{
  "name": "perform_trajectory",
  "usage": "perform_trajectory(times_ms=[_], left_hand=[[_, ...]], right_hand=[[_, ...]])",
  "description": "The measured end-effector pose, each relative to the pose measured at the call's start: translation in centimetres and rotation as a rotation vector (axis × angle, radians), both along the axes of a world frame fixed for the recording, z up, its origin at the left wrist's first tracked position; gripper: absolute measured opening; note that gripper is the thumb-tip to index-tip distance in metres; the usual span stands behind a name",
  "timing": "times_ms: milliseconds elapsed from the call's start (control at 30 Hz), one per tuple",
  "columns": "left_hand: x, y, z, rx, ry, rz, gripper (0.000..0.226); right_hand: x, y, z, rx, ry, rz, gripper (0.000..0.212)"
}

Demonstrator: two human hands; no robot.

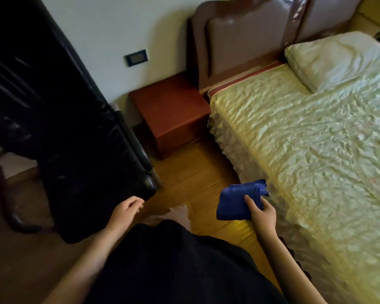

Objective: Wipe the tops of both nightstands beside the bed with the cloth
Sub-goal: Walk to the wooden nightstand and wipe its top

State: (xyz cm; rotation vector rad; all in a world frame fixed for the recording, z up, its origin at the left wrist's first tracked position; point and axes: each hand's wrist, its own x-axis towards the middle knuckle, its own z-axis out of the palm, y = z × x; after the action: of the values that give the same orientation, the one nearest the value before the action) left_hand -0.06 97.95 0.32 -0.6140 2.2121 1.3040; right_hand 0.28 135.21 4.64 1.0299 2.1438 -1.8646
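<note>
Right hand (262, 212) grips cloth (235, 202), long axis slanting toward bed (305, 139); left hand (126, 208) loose.

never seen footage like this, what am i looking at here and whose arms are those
There is no machine here. One camera worn on a person's head looks forward and down, so they are the wearer's own. The right hand grips a blue cloth. The left hand hangs loosely curled and holds nothing. Ahead, a reddish nightstand stands against the wall, beside a bed with a pale cover and a pillow. The cloth is not yet at the nightstand.
</note>
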Motion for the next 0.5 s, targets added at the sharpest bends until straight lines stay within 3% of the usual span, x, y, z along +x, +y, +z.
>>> perform_trajectory(times_ms=[233,500], left_hand=[[-6.2,0.6,-2.3,0.027,-0.048,0.238,0.022],[-22.3,1.1,-1.8,-0.015,-0.067,0.240,0.021]], right_hand=[[-15.6,-1.3,-2.1,0.147,-0.052,0.287,0.015],[-33.1,-4.1,-2.1,0.288,-0.071,0.437,0.016]])
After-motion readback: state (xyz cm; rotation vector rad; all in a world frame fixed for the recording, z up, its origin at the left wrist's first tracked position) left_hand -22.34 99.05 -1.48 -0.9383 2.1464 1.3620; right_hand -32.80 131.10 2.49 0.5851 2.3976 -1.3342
